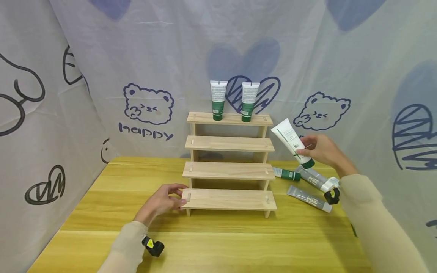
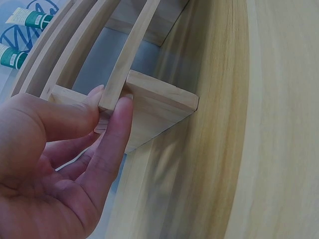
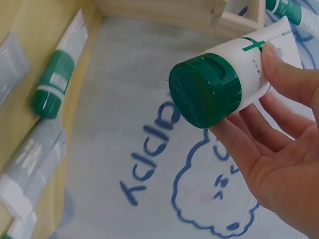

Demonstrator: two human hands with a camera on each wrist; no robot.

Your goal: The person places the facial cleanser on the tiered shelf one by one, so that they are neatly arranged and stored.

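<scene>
A white squeeze tube with a green cap [image 1: 288, 137] is held by my right hand [image 1: 322, 149], tilted, above the table right of a stepped wooden rack [image 1: 228, 170]. The right wrist view shows thumb and fingers around the tube [image 3: 249, 64], its cap [image 3: 204, 92] toward the camera. My left hand [image 1: 167, 201] pinches the left end of the rack's lowest shelf [image 1: 228, 199]; in the left wrist view the thumb and a finger [image 2: 117, 124] grip the board's end. Two white-and-green tubes [image 1: 218, 99] [image 1: 250, 101] stand cap down on the top shelf.
Right of the rack on the wooden table [image 1: 239, 242] lie a green-and-white tube [image 1: 286, 174] and grey tubes [image 1: 308, 198] [image 1: 315, 178], partly overlapping. A printed cloth [image 1: 146, 49] hangs behind the table and at both sides.
</scene>
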